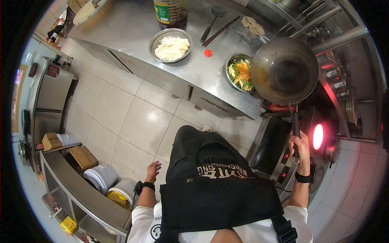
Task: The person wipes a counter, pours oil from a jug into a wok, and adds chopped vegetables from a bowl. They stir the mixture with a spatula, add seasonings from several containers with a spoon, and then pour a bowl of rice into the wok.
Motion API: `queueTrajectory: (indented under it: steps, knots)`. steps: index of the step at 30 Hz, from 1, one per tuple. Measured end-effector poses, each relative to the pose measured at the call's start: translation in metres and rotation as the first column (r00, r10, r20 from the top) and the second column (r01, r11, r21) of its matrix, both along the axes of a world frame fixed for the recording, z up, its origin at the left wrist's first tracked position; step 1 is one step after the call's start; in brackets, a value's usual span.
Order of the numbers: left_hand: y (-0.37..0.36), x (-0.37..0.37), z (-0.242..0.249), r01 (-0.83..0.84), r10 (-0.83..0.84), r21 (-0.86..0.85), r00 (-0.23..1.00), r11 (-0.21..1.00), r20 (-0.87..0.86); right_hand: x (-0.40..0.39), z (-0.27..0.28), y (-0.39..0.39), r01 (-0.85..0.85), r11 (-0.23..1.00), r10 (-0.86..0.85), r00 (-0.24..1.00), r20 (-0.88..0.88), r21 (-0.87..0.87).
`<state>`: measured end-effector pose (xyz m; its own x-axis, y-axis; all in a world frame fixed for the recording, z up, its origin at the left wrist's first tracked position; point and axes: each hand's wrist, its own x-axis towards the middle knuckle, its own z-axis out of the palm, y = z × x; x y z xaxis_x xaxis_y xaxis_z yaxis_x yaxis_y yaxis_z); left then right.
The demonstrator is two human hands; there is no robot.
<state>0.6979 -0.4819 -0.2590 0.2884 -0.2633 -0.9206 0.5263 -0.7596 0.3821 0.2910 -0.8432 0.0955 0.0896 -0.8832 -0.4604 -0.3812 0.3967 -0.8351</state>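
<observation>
My right hand is wrapped round the black handle of a dark wok. The wok is raised and overlaps the right rim of a metal bowl holding green vegetables with an orange topping. My left hand hangs low at my side, fingers apart, holding nothing. A second metal bowl on the counter is filled with white rice. A ladle or spatula and dark chopsticks lie behind the bowls, beside a small red disc.
The steel counter also carries a large jar and a crumpled cloth. A red-glowing burner is close to my right hand. White buckets and a cardboard box stand by the left shelf.
</observation>
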Motion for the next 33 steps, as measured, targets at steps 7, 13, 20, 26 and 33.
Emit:
queueTrajectory:
  steps: [7,13,20,26,33]
  knots:
    - [-0.004,0.0,0.007,0.005,-0.005,-0.012,1.0,1.0,0.013,0.004,-0.001,0.001,-0.017,1.0,0.017,1.0,-0.017,-0.022]
    - [-0.043,0.011,0.027,-0.105,0.118,-0.135,0.989,0.985,0.091,-0.004,-0.003,0.0,0.016,1.0,-0.015,0.999,0.044,-0.014]
    - [-0.173,0.007,0.119,0.067,0.005,-0.497,0.99,0.865,0.142,-0.021,-0.031,0.03,0.085,0.991,-0.127,0.851,0.51,0.106]
    - [-0.293,-0.026,0.143,0.392,-0.323,-0.652,0.918,0.649,0.23,-0.022,-0.036,0.086,0.228,0.918,-0.396,0.588,0.705,0.326]
    - [-0.445,-0.085,0.11,0.603,-0.495,-0.623,0.788,0.498,0.367,-0.053,-0.033,0.132,0.381,0.884,-0.459,0.603,0.652,0.27]
